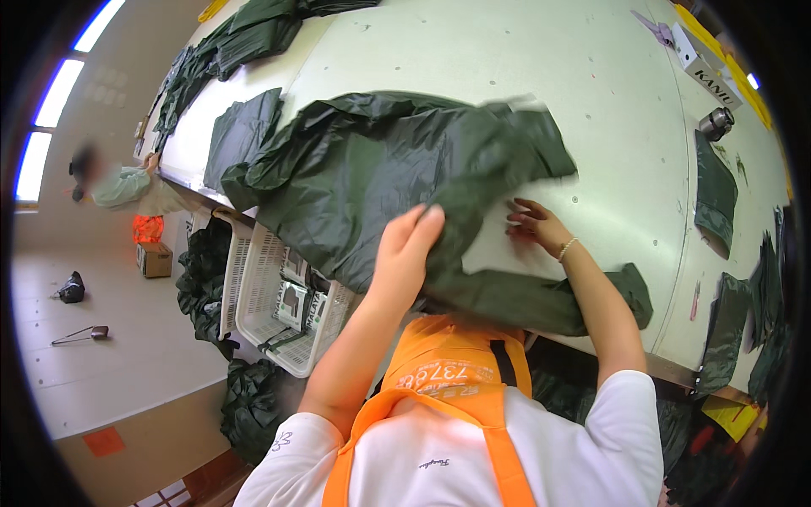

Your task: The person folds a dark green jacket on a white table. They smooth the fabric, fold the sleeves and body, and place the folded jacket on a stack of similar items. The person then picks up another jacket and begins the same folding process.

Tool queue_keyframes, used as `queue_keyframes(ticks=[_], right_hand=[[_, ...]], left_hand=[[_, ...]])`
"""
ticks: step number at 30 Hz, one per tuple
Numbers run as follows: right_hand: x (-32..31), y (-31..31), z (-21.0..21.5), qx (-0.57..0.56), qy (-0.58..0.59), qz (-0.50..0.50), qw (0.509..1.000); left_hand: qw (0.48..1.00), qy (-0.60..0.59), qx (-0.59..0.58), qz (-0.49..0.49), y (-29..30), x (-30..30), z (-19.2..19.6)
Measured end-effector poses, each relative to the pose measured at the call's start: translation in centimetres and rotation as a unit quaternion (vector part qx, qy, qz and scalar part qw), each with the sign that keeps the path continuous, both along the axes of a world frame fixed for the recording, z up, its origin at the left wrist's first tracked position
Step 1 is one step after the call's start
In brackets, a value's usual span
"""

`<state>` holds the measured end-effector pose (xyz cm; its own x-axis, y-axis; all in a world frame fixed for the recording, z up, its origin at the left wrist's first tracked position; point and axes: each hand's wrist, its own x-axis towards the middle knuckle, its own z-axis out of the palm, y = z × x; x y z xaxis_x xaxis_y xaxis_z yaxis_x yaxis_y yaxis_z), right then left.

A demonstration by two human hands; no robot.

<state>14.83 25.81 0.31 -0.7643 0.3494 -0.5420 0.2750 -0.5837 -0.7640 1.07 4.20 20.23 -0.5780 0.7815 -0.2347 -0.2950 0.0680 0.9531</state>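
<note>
A dark green, shiny raincoat-like garment [372,160] lies spread and crumpled across the pale table [583,76] before me. My left hand [407,249] is closed on its near edge, thumb on top, with the cloth gathered under the fingers. The upper right part of the garment is smeared by motion, and what looks like a sleeve [541,296] runs along the near table edge under my right forearm. Just right of the garment, my right hand [536,228] hovers with its fingers apart and holds nothing; its fingertips are slightly blurred.
White plastic crates [291,359] with packets stand below the table's left edge. Folded green pieces [241,139] lie at left, others [716,194] at right. A metal flask [717,124], white box [703,68] and scissors [655,30] sit far right. Another person [122,188] works at far left.
</note>
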Motion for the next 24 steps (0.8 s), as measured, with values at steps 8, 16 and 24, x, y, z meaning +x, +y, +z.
queue_keyframes(ticks=[8,16,24], right_hand=[[-10.7,-4.4,-3.9,0.17,0.018,-0.073,0.982],[12.3,-9.1,4.0,0.21,-0.131,-0.126,0.961],[35.1,-15.5,28.1,0.333,-0.26,-0.271,0.865]], left_hand=[[0.909,0.013,0.393,-0.139,-15.3,-5.3,11.8],[0.804,0.269,0.201,-0.491,-16.9,-11.0,15.1],[0.745,0.567,0.171,-0.307,-14.6,-3.4,9.2]])
